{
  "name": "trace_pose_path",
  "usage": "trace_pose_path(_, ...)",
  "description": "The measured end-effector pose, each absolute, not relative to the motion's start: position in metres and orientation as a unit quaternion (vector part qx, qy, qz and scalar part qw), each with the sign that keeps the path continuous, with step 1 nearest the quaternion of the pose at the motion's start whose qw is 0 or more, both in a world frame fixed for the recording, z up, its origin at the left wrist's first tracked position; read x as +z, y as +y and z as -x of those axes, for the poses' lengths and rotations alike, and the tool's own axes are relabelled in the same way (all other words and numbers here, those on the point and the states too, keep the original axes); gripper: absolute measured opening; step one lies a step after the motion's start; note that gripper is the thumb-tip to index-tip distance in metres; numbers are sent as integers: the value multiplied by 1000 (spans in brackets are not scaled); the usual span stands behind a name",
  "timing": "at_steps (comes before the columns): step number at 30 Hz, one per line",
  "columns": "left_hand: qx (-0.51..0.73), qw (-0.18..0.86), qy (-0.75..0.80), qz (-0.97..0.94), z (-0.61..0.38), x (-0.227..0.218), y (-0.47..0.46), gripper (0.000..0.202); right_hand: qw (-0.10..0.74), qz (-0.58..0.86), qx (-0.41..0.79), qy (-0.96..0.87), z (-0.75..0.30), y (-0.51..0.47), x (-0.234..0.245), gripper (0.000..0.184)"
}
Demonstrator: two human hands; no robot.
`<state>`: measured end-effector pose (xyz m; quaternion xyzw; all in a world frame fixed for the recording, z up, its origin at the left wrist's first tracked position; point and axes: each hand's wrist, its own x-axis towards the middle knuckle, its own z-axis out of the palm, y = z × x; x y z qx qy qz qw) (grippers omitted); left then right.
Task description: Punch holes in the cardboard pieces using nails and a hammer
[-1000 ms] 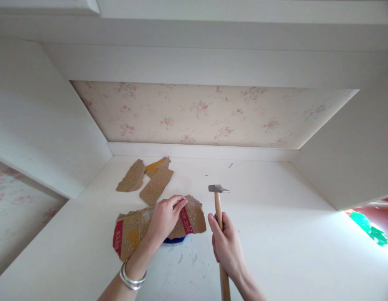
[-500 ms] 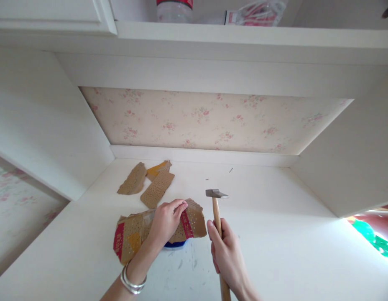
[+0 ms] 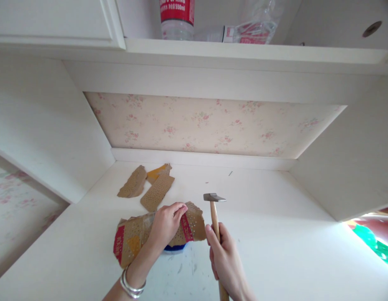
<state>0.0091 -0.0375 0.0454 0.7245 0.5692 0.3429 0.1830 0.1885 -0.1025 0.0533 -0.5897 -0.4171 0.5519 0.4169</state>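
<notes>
My right hand (image 3: 225,259) is wrapped round the wooden handle of a hammer (image 3: 214,209), its metal head up and clear of the cardboard's right edge. My left hand (image 3: 169,221) rests over a torn piece of cardboard (image 3: 128,240) with red print and many small punched holes. Its thumb and forefinger are pinched together above the cardboard's right part; whatever lies between them is too small to make out. Under the cardboard's front edge shows part of a blue object (image 3: 175,248), mostly hidden.
Behind the left hand lie more torn cardboard scraps (image 3: 158,190), some perforated. A thin nail-like piece (image 3: 231,173) is on the white desktop (image 3: 275,234) near the back. Plastic bottles (image 3: 177,19) sit on the shelf above. Side panels enclose the desk; something green (image 3: 366,236) is at far right.
The view has tilted up a little, showing more of the shelf. The hammer has shifted slightly left, toward the pinched fingers. My left hand keeps its place on the cardboard.
</notes>
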Motion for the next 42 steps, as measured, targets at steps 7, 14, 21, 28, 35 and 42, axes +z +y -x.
trace_pose_path(7,338,182,569,-727,-9,49,-39,25,413,589,549,-424,-188,-103,56,45)
trace_pose_path(14,318,185,566,-738,-10,50,-38,25,431,567,570,-408,-183,-106,68,48)
trace_pose_path(21,347,195,534,-746,-10,49,-36,25,398,508,629,-434,-181,-104,80,51)
trace_pose_path(28,326,183,537,-756,-11,51,-37,31,347,527,616,-472,-181,-103,54,49)
trace_pose_path(35,309,180,545,-758,-11,51,-37,33,333,545,598,-484,-180,-106,58,48)
trace_pose_path(42,319,176,529,-767,-12,51,-36,27,337,546,587,-493,-180,-106,53,48)
